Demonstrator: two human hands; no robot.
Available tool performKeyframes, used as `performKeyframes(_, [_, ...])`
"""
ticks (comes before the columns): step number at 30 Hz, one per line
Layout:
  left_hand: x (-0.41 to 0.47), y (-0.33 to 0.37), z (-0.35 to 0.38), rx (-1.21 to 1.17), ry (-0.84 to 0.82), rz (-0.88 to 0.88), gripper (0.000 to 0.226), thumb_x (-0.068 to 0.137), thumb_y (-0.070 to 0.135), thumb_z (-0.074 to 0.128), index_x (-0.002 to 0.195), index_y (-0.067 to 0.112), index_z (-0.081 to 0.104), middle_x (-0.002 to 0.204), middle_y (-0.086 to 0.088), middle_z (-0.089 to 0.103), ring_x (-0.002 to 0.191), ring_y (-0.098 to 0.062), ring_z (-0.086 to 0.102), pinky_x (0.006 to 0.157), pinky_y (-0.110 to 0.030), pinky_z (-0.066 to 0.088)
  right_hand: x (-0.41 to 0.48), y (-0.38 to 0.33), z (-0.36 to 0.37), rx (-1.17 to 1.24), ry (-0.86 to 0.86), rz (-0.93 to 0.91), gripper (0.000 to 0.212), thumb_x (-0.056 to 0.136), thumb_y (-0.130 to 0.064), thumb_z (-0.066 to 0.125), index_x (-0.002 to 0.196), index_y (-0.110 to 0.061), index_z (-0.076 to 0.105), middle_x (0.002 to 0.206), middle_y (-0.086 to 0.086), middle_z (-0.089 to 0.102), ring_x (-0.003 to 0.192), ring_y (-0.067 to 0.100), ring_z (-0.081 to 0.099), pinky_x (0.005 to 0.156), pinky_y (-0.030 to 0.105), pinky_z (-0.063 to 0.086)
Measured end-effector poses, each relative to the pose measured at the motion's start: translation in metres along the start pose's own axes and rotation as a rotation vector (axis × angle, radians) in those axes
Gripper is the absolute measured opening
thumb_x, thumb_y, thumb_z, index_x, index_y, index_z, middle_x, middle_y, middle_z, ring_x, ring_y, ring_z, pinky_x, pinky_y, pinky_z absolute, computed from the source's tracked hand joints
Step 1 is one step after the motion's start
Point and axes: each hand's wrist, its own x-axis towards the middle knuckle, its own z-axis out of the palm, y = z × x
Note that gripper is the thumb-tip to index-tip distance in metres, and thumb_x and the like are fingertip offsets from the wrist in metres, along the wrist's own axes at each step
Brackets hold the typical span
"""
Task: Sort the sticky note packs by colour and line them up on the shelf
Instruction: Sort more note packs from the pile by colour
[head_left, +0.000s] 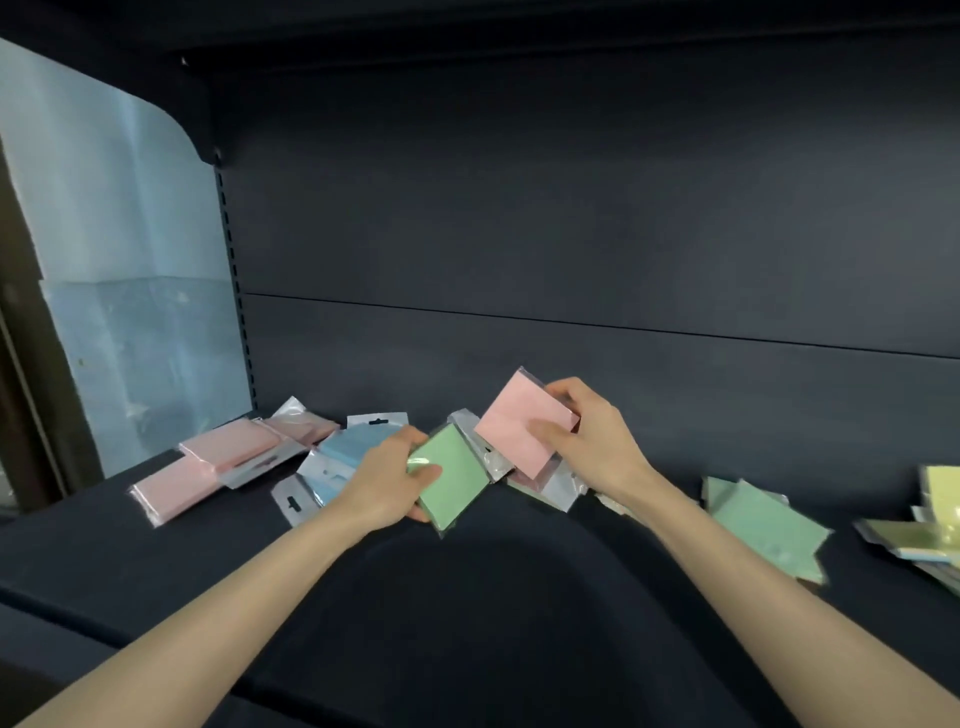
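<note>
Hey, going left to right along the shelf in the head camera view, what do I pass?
From the left: pink pile, blue pile, left hand holding a green pack, pink pack in the right hand, green pile, yellow pile.

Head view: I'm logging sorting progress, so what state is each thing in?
Left hand: grips the green pack
Right hand: grips the pink pack, raised
Pink pile: lying left, overlapping, not lined up
Blue pile: lying jumbled behind left hand
Green pile: lying right, overlapping
Yellow pile: far right, cut off by frame
</note>
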Motion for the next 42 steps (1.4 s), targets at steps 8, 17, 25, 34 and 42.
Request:
performKeyframes(8, [0.033, -0.017, -0.007, 0.623, -0.106, 0.085, 0.031, 0.09, 0.031, 0.058, 0.102, 0.004, 0.051, 0.103, -0.012, 0.059, 0.094, -0.029, 0.058, 0.075, -0.036, 0.044, 0.039, 0.003, 0.029, -0.075, -0.053, 0.014, 0.02, 0.089, -0.021, 0.062, 0.105, -0.023, 0.05, 0.102, -0.009, 0.062, 0.081, 0.004, 0.058, 0.056, 0.014, 0.041])
performKeyframes(17, [0.054, -0.023, -0.077, 0.434, 0.182, 0.399, 0.042, 0.084, 0.036, 0.065, 0.116, 0.015, 0.048, 0.111, 0.001, 0.051, 0.094, -0.019, 0.057, 0.084, -0.034, 0.048, 0.068, -0.033, 0.077, -0.027, -0.029, 0.039, 0.018, 0.088, -0.013, 0.061, 0.101, -0.023, 0.054, 0.097, -0.012, 0.064, 0.076, -0.001, 0.058, 0.063, 0.016, 0.042])
performKeyframes(25, [0.08, -0.095, -0.175, 0.109, -0.105, 0.402, 0.033, 0.091, 0.017, 0.058, 0.124, 0.018, 0.051, 0.099, 0.014, 0.064, 0.088, -0.001, 0.062, 0.074, -0.008, 0.046, 0.088, -0.099, 0.187, 0.073, -0.102, 0.036, 0.031, 0.079, 0.007, 0.058, 0.104, -0.012, 0.057, 0.085, -0.008, 0.06, 0.057, -0.008, 0.053, 0.052, 0.008, 0.038])
performKeyframes(34, [0.116, -0.153, -0.237, -0.056, -0.081, 0.164, 0.031, 0.082, 0.01, 0.069, 0.108, 0.014, 0.053, 0.085, -0.005, 0.065, 0.065, -0.021, 0.071, 0.068, -0.031, 0.058, 0.125, -0.116, 0.26, -0.177, -0.01, 0.166, 0.037, 0.078, -0.009, 0.073, 0.111, -0.018, 0.058, 0.109, 0.0, 0.05, 0.097, 0.014, 0.055, 0.081, 0.02, 0.045])
performKeyframes(42, [0.139, -0.175, -0.238, 0.292, -0.13, 0.149, 0.023, 0.081, 0.029, 0.069, 0.096, 0.013, 0.064, 0.075, 0.005, 0.067, 0.077, -0.014, 0.064, 0.069, -0.024, 0.045, 0.151, -0.104, 0.289, -0.315, -0.18, 0.248, 0.03, 0.082, -0.02, 0.072, 0.11, -0.015, 0.065, 0.091, -0.007, 0.052, 0.089, 0.014, 0.054, 0.077, 0.02, 0.039])
